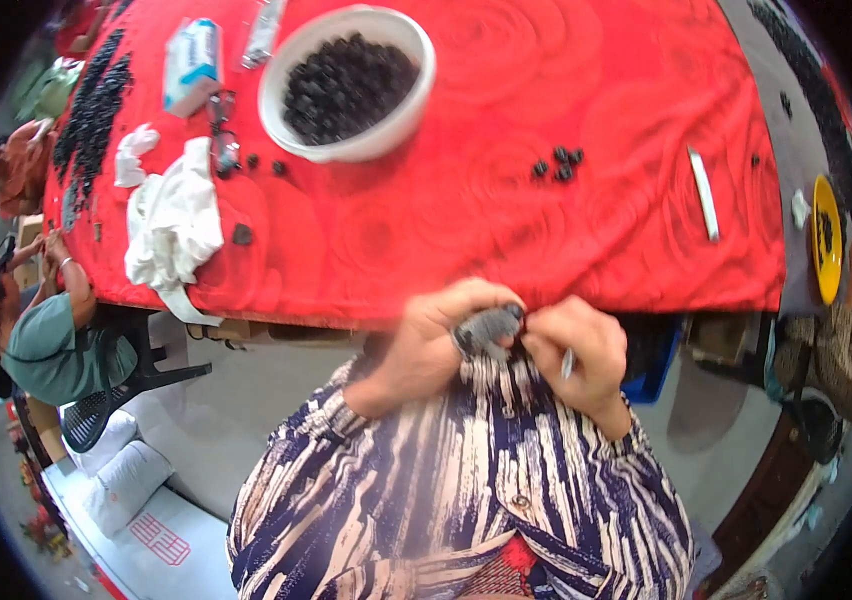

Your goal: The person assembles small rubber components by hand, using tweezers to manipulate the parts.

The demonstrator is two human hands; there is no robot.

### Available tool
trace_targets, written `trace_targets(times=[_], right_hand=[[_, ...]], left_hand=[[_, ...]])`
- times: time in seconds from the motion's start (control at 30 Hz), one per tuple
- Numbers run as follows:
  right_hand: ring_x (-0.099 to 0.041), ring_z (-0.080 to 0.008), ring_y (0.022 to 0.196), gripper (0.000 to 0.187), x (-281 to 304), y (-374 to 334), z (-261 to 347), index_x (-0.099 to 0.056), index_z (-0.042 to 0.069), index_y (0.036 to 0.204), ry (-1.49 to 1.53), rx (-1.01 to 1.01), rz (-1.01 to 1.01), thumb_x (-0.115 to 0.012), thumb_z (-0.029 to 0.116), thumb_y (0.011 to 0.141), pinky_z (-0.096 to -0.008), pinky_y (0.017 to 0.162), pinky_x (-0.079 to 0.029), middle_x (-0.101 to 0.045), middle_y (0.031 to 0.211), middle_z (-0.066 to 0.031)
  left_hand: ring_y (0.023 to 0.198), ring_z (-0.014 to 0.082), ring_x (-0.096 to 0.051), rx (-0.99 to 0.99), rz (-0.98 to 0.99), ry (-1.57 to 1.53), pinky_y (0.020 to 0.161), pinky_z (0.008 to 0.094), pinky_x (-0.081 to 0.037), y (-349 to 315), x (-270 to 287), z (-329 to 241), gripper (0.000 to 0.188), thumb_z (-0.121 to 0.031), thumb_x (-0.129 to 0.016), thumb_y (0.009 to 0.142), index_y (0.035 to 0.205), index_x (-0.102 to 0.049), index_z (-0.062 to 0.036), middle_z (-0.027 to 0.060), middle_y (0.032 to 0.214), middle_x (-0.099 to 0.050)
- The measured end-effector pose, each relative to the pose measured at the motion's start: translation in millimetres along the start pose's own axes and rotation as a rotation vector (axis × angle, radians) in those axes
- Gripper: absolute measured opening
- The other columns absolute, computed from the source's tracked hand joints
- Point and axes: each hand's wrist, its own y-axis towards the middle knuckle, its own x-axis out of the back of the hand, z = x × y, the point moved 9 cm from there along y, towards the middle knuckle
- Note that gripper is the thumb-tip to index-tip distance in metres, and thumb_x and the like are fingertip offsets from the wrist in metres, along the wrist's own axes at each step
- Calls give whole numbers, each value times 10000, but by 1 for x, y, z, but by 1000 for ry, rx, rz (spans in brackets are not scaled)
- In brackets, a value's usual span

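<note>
Just past the red table's near edge, my left hand [426,340] is closed round a small dark round piece [514,311]. Grey cloth-like material [486,331] covers part of the fingers or lies in them; which of these I cannot tell. Close beside it, my right hand [583,350] pinches a thin tool [568,364], whose pale end pokes out below the fingers. Its working tip is hidden. Several black round pieces [560,164] lie together on the red tablecloth [466,230]. A white bowl [346,152] farther off is heaped with similar black pieces [346,88].
Left on the table are a crumpled white cloth [174,225], a tissue pack [192,65], eyeglasses [223,130] and spread black pieces [91,125]. A white strip [703,195] lies right. A person [56,335] sits at left; another [841,340] at right near a yellow plate [827,285].
</note>
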Motion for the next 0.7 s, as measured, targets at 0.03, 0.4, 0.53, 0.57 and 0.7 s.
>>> trace_targets(times=[0.03,0.4,0.53,0.57,0.7], right_hand=[[-541,-187,533,173,-5,-2,-10,-599,-1,855,28,-141,40,-668,-28,700,-267,501,-428,-566,661,-90],[-528,-143,699,149,-11,-35,-46,-541,-17,982,374,-584,124,-532,84,872,-260,624,-420,-543,802,-92],[-530,-164,700,152,-11,-32,-37,-542,-36,973,287,-482,111,-505,85,889,-265,636,-420,-541,813,-101],[-505,-149,690,169,-11,-31,-37,-541,-41,967,270,-469,110,-493,104,894,-256,636,-406,-529,796,-89],[-580,-228,697,139,-13,-31,-37,-563,-19,973,252,-464,124,-543,70,868,-298,628,-450,-555,810,-130]], left_hand=[[822,83,-569,-92,16,106,712,200,-471,1,0,-6,200,13,-567,848,1047,-593,23,37,931,-571],[793,76,-555,20,76,48,679,200,-471,1,-3,12,198,20,-574,842,1038,-606,11,38,930,-562],[790,73,-548,71,83,29,668,198,-472,-3,-5,16,202,25,-568,844,1042,-605,8,36,933,-559],[792,72,-544,89,81,22,666,197,-471,-3,-5,17,205,29,-567,843,1044,-603,10,36,934,-557],[807,72,-537,140,91,10,670,200,-469,-3,-7,23,216,43,-561,839,1051,-596,17,34,943,-553]])
